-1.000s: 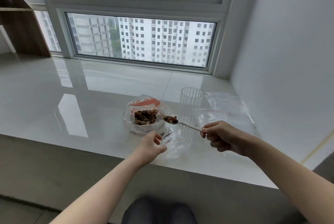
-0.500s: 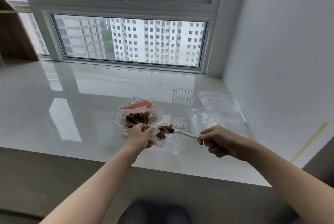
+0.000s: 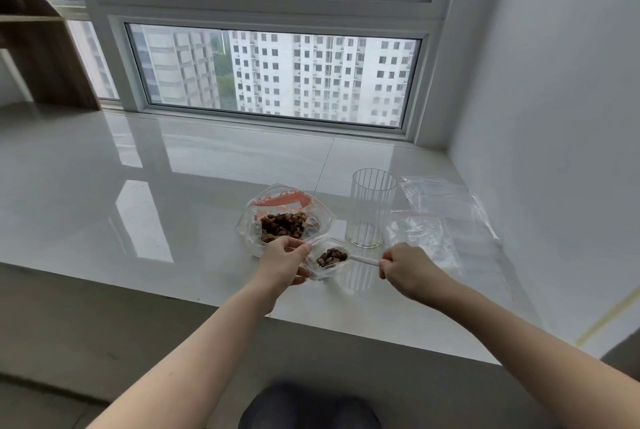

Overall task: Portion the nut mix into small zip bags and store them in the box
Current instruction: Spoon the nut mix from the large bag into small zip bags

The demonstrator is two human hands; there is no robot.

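Left hand: left hand (image 3: 284,260) pinches the near-left edge of the small bag (image 3: 329,260) between thumb and fingers, holding its mouth up and open toward the right.
Right hand: right hand (image 3: 407,267) has its fingers curled round the far end of the white spoon (image 3: 362,259), gripping the handle by its tip.
Spoon axis: the handle runs almost level from right to left, rising only slightly toward the left; the bowl end sits at or inside the mouth of the small bag, among the nuts.
Key relation: the small bag lies directly left of the right hand, along the line of the handle, and between the two hands, so tipping or drawing the spoon back works along that same left-right line.
Nearer hand: the left hand touches the small bag; the right hand reaches it only through the spoon.
Nut supply: the big bag (image 3: 285,217) with the nut mix (image 3: 282,224) lies open just beyond the left hand, far-left of the small bag.
Other things: a ribbed clear glass (image 3: 370,208) stands just far-right of the small bag; spare bags (image 3: 440,206) lie flat to the right, near the wall.
Box: not in view.
Step in hand: probably emptying a spoonful into the small bag; whether the spoon is already empty, I cannot tell.
Surface: everything rests on the glossy white sill (image 3: 138,193).
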